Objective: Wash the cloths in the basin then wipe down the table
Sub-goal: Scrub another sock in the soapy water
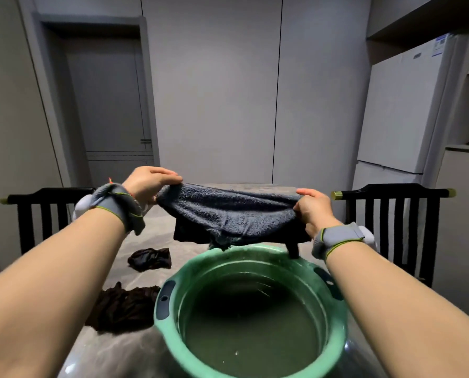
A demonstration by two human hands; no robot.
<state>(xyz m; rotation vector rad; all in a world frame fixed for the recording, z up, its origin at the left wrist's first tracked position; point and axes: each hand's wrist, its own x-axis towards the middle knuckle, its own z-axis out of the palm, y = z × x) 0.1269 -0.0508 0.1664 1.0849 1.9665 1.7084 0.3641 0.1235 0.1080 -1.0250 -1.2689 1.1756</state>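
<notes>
Water fills the green basin (170,327), murky and still, on the grey marble table (135,353). Above the basin's far rim, a dark blue terry cloth (228,214) hangs stretched between both hands: the left hand (150,184) pinches one top corner, the right hand (314,207) grips the other. Left of the basin, two dark brown cloths (150,259) (121,308) lie crumpled on the table.
</notes>
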